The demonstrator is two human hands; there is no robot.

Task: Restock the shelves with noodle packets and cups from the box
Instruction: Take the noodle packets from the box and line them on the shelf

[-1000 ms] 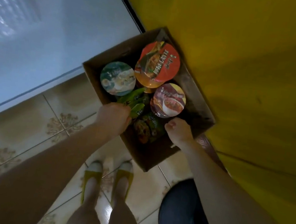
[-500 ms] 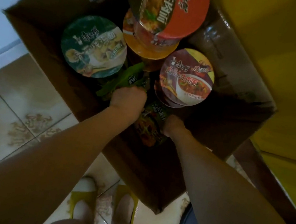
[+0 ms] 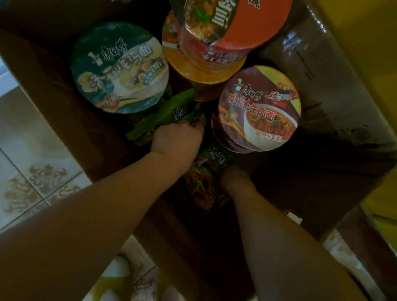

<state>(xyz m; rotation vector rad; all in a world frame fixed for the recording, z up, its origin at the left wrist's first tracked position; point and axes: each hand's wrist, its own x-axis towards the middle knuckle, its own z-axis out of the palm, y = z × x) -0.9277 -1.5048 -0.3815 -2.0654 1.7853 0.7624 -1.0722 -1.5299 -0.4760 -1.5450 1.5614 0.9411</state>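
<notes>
- While bending low over the cardboard box (image 3: 51, 56), reaches into it with both bare arms, closer to its contents than half a second ago, with the cups filling more of the view.
- Clenches the left hand (image 3: 177, 138) round the tops of the green noodle packets (image 3: 169, 113) near the middle of the box, fingers curled over them. Same grasp as half a second ago, at much the same spot.
- Sets the right hand (image 3: 233, 178) against the right edge of a dark noodle packet (image 3: 207, 180) standing toward the near wall of the box. Fingers lost in shadow, so cannot tell whether grasping or merely touching.
- Leaves the cups untouched in the far half of the box, arranged as before: green-lidded cup (image 3: 119, 67) at far left, maroon-lidded cup (image 3: 258, 107) at far right, red-lidded cup (image 3: 226, 7) stacked on an orange-lidded cup (image 3: 199, 71) between them.
- Compared with a second ago, shows both hands deeper inside the box rather than at its near rim.
- Stands in yellow slippers (image 3: 108, 291) on the tiled floor (image 3: 10, 161) just before the near corner of the box, with a yellow wall (image 3: 389, 37) beyond its right side.
</notes>
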